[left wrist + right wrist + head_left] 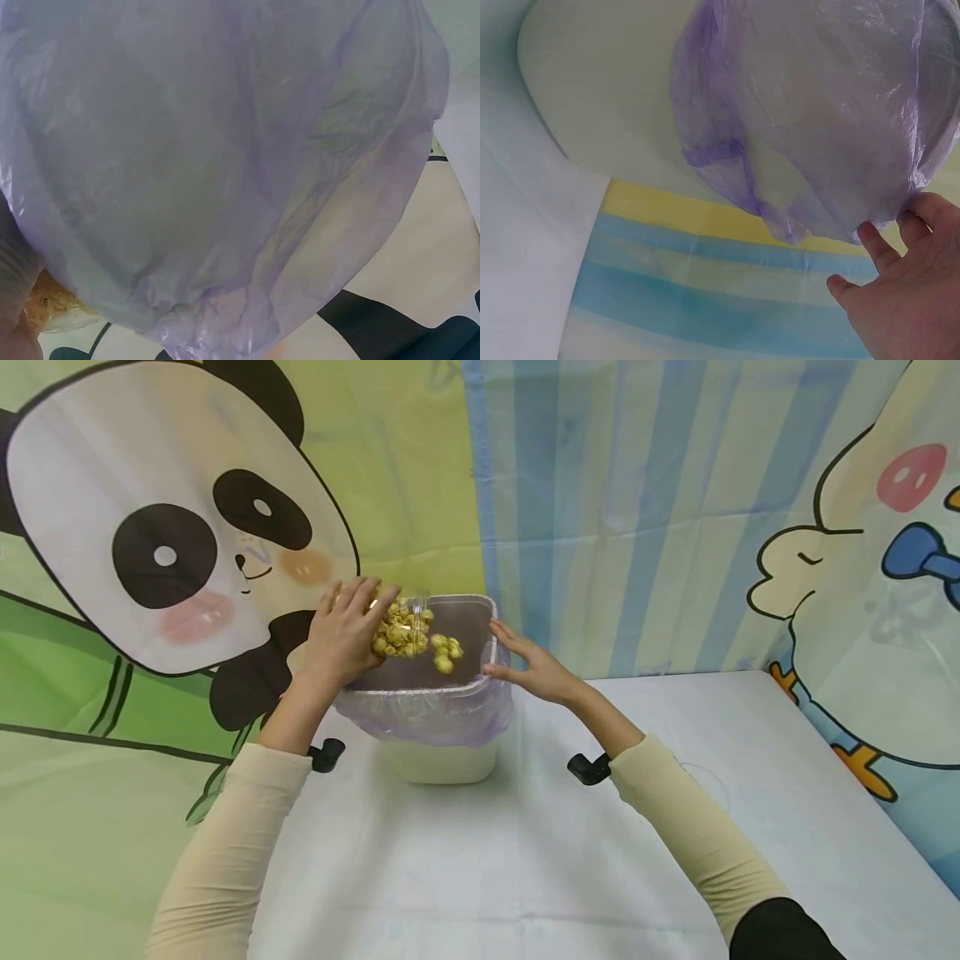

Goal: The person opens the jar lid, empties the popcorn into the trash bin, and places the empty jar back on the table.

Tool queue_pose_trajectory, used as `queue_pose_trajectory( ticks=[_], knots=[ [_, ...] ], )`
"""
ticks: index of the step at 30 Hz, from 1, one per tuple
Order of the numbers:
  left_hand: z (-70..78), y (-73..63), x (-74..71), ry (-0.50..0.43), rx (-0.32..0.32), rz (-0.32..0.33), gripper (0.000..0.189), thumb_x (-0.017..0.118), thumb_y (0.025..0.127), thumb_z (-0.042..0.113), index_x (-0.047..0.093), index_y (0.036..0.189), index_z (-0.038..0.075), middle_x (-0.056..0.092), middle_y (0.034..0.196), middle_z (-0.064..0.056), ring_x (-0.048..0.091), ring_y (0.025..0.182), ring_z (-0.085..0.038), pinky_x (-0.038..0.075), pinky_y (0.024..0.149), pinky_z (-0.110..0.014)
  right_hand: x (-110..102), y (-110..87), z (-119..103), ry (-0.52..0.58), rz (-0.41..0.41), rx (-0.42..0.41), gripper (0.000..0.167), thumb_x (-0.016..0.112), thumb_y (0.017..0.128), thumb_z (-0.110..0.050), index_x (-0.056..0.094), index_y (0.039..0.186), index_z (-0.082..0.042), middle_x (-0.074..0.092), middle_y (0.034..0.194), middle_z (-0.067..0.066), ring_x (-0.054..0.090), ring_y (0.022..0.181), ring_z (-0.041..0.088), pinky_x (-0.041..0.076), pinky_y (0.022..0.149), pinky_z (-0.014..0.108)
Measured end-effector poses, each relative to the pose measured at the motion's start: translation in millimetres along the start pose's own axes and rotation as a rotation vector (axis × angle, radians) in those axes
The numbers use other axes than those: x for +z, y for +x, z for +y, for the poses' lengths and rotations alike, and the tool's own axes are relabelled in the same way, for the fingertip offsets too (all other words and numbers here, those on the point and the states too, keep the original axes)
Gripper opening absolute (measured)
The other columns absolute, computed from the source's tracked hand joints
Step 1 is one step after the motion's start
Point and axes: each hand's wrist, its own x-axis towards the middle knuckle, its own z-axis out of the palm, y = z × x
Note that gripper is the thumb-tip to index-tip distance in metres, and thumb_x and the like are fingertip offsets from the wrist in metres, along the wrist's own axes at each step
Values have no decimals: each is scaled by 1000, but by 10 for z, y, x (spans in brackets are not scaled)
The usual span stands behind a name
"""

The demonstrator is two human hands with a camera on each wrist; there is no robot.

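Note:
In the head view my left hand (pixel 347 631) grips a clear jar (pixel 418 625) from above, tipped on its side over the bin with its mouth to the right. Yellow popcorn (pixel 400 635) fills much of it. A small clump of popcorn (pixel 446 654) is in the air past the mouth, above the bin's inside. My right hand (pixel 536 667) touches the right rim of the white bin (pixel 442 766), fingers extended. A translucent purple liner bag (pixel 442 718) folds over the rim. In the right wrist view, my right fingertips (pixel 870 234) lie against the liner.
The bin stands on a white-covered table (pixel 480 868) near a printed cloth backdrop (pixel 600 527) with a panda on the left. Black wrist mounts (pixel 326 756) show below both hands. The liner bag (pixel 210 165) fills most of the left wrist view.

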Motion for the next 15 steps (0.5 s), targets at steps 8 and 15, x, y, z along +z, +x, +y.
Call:
queue_pose_trajectory(
  ticks=[8,15],
  knots=[
    [9,-14,36,43,33,24,102,87,53,25,33,139,18,35,138,-16,26,130,-32,11,110,-45,3,13,18,5,5,-10,71,56,92,-19,13,147,-7,4,154,11,1,139,24,8,108,53],
    [7,-40,46,66,57,52,101,86,52,16,36,139,19,34,139,-16,23,132,-32,8,111,-43,4,3,14,9,11,-2,71,56,92,-20,13,147,-8,4,154,10,1,139,24,8,108,53]
  ],
)
